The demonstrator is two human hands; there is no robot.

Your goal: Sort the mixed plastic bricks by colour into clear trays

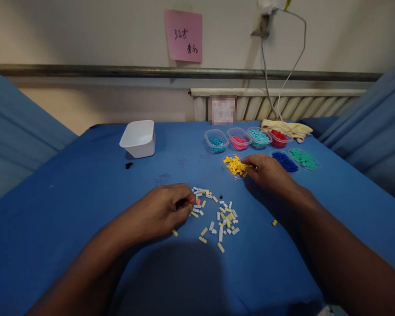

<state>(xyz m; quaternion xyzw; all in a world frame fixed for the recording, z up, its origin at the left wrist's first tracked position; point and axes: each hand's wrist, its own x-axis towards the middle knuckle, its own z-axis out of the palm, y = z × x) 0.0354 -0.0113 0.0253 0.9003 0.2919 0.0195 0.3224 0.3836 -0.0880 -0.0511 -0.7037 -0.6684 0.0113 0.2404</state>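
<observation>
Small toy bricks (228,217), mostly pale yellow and white, lie scattered in the middle of the blue-covered table. My left hand (169,206) is at the left edge of this scatter, thumb and fingers closed together. What sits in that pinch, if anything, is too small to make out. Beside its fingertips lies an orange brick (199,202). Farther right, my right hand (266,169) reaches over the rim of a clear tub of yellow bricks (234,165). Its thumb and fingers pinch at the tub's right side, where a yellow brick shows at the fingertips.
Behind stand clear tubs of teal bricks (216,142), pink bricks (239,141), light blue bricks (259,135) and red bricks (278,135). Dark blue bricks (285,162) and green bricks (303,159) are at right. A white bin (138,139) stands back left; a yellow cloth (288,128) lies back right.
</observation>
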